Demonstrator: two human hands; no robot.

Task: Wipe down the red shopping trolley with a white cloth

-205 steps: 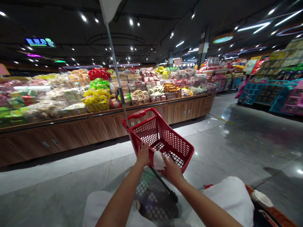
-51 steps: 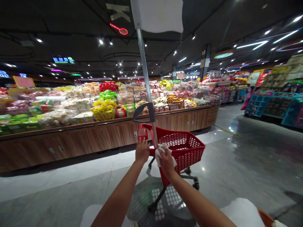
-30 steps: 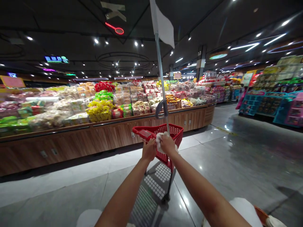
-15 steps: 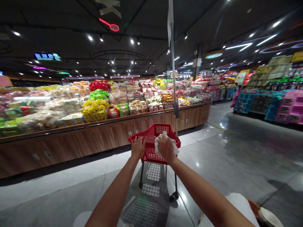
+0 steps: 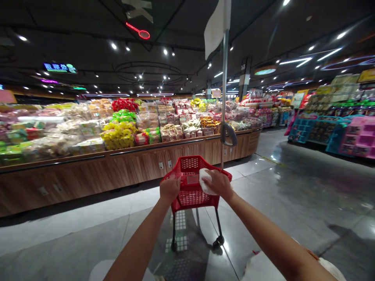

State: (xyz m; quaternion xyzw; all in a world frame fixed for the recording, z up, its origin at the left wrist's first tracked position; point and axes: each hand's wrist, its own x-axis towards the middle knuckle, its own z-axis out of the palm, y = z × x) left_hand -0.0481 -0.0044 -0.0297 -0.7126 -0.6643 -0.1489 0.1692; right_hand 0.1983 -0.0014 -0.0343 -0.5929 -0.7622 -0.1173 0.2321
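On the polished store floor (image 5: 88,234), a red basket cart (image 5: 190,195): right hand (image 5: 217,185) closed over a white wipe (image 5: 206,182), pressing it to the rim; left hand (image 5: 169,190) at the near rim, grip hard to make out; snack counter (image 5: 146,160) beyond.

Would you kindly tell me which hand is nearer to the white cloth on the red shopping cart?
Right: the right hand covers the white cloth; the left hand rests apart, on the red cart's rim.
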